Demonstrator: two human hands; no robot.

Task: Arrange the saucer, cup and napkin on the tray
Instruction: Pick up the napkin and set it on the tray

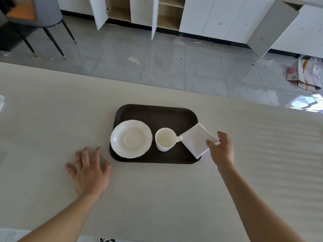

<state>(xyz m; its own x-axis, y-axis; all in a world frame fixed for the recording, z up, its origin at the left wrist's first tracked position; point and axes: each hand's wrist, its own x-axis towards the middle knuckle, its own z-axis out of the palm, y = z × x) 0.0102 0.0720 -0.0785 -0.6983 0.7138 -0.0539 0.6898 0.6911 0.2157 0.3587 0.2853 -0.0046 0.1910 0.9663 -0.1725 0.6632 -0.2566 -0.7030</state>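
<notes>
The right hand (222, 149) grip, fingers apart, seemingly touches the soft, light napkin (196, 140) at its near corner, overhanging the tray (157, 112) edge; cup (165, 139) just left.

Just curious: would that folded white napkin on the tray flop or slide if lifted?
Probably floppy: the napkin looks like thin, soft folded layers. Likely very light, so it may slide on the smooth tray. Its corner overhangs the rim by the right hand.

A dark brown tray (155, 112) is carrying a white scalloped saucer (131, 138) at left, an upright empty white cup (165, 139) beside it, and a folded white napkin (196, 141) overhanging its right edge.
</notes>
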